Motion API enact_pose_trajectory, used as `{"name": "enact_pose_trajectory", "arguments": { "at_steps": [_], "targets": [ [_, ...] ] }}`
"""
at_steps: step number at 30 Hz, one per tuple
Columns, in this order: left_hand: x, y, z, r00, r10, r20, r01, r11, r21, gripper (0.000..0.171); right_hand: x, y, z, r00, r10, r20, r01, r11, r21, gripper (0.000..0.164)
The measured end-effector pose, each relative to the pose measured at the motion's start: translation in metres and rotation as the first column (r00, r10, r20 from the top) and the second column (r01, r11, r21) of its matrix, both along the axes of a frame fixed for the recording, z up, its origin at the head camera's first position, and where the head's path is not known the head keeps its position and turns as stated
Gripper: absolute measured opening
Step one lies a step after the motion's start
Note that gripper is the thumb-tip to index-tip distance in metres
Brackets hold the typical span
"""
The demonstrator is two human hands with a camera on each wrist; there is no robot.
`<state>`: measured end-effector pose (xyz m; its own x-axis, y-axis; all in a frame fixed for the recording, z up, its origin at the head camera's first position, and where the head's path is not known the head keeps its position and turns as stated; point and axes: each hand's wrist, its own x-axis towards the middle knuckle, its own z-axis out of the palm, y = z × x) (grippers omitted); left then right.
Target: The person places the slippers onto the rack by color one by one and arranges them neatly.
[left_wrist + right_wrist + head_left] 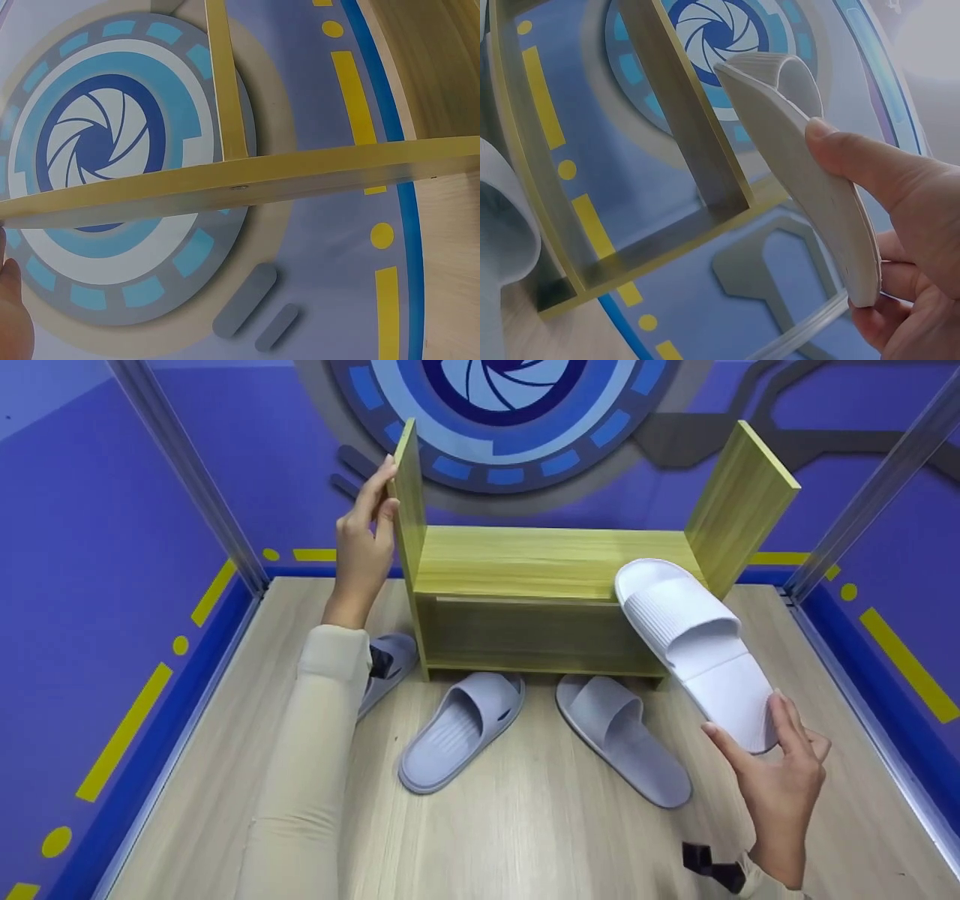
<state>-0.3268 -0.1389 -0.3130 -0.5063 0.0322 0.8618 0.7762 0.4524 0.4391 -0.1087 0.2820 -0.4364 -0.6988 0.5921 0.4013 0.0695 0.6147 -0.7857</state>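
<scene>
My right hand [784, 776] pinches a white slide slipper [727, 682] by its heel, thumb on one edge and fingers on the other. The slipper is held up, toe toward the rack, overlapping the right part of its shelf in the head view. In the right wrist view the slipper [810, 180] shows its sole side-on. My left hand [364, 536] rests with straight fingers against the outside of the left side panel [409, 502] of a yellow wooden shoe rack [555, 559]. Only a bit of that hand [11, 311] shows at the left wrist view's edge.
Before the rack, on the wood-look floor [510, 840], lie a grey slipper [442, 742] and another grey slipper [637, 750]. One more grey slipper [397, 649] is partly hidden behind the left sleeve. Blue printed walls [97, 585] enclose the back and sides.
</scene>
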Motion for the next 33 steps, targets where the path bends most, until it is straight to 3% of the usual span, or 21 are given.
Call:
{"name": "enact_pose_trajectory", "arguments": {
  "at_steps": [19, 27, 33],
  "targets": [
    [0.000, -0.001, 0.000, 1.000, 0.012, 0.018, -0.011, 1.000, -0.022, 0.039, -0.029, -0.016, -0.003, 0.986, 0.039, -0.162, -0.022, 0.995, 0.102, 0.081],
    [0.003, 0.001, 0.001, 1.000, 0.021, 0.021, -0.020, 1.000, -0.016, 0.037, -0.034, -0.023, -0.001, 0.994, 0.057, -0.088, -0.048, 0.994, 0.102, 0.082],
    [0.000, 0.000, 0.000, 0.999, 0.017, 0.028, -0.016, 1.000, -0.015, 0.037, -0.035, -0.026, 0.003, 0.993, 0.087, -0.077, -0.076, 0.987, 0.140, 0.080]
  ]
}}
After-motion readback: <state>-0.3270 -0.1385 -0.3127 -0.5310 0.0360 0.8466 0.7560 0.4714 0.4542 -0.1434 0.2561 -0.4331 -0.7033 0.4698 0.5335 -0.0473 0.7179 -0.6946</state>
